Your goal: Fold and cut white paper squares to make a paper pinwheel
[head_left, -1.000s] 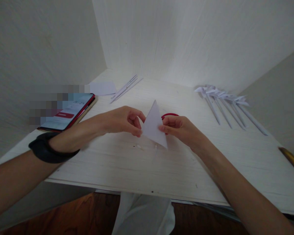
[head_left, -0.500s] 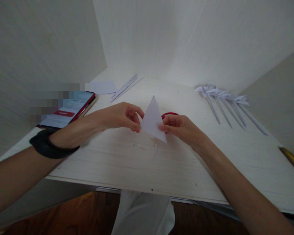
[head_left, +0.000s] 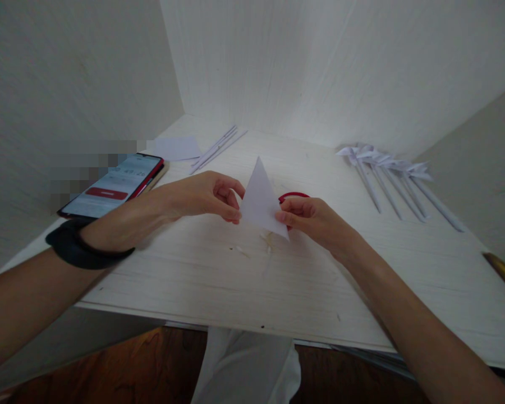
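Note:
A white paper triangle (head_left: 261, 199), apparently folded, is raised a little over the table with one point facing away from me. My right hand (head_left: 305, 216) pinches its right edge, thumb on top. On the other side, my left hand (head_left: 219, 196) has its curled thumb and fingers at the paper's left corner, gripping it. A red curved handle (head_left: 293, 196), perhaps of scissors, lies behind my right hand, which hides the rest of it. Small pale scraps (head_left: 268, 242) rest on the table below the paper.
Several white paper pinwheels on rolled sticks (head_left: 387, 168) lie at the back right. Thin paper sticks (head_left: 219, 148) and flat white paper (head_left: 177, 148) are at the back left. A phone (head_left: 118, 188) lies left; a gold-coloured object (head_left: 504, 275) sits far right. Walls enclose the white table (head_left: 185, 280).
The paper triangle has shifted slightly left and away from me, still between both hands. The whole view has moved a little.

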The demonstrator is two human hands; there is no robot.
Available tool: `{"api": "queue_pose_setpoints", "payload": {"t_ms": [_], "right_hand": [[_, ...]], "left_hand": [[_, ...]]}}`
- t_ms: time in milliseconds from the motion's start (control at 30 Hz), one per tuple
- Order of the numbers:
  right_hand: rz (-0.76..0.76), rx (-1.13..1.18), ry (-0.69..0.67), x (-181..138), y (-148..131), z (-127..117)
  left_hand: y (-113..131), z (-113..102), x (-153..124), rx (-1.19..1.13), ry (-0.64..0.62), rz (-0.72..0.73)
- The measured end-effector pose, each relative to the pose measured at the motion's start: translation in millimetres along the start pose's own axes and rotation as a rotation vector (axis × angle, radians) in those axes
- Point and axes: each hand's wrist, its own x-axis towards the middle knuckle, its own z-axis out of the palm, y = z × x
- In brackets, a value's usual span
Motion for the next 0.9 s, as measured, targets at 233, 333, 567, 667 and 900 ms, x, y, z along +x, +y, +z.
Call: {"api": "queue_pose_setpoints", "payload": {"t_ms": [233,333,567,667,900], "right_hand": [[-0.015,0.033,0.016,-0.2,0.7,1.0],[-0.028,0.047,0.034,1.3,3.7,1.1],[-0.019,0.012,-0.002,0.8,1.8,0.1],[-0.005,0.004,-0.024,0.0,0.9,-0.1],[-0.035,0.013,-0.005,-0.5,2.5,-0.4]], "left_hand": [[2.8,-3.7,0.4,-0.004,0.018,-0.025],[2.2,-3.3,0.6,-0.007,0.004,-0.022],[-0.9,-5.6,1.6,-0.006,0.011,-0.008],[-1.1,-6.7,1.5,0.006,0.024,-0.013],[0.7,-5.5,0.4,0.006,0.018,-0.025]]}}
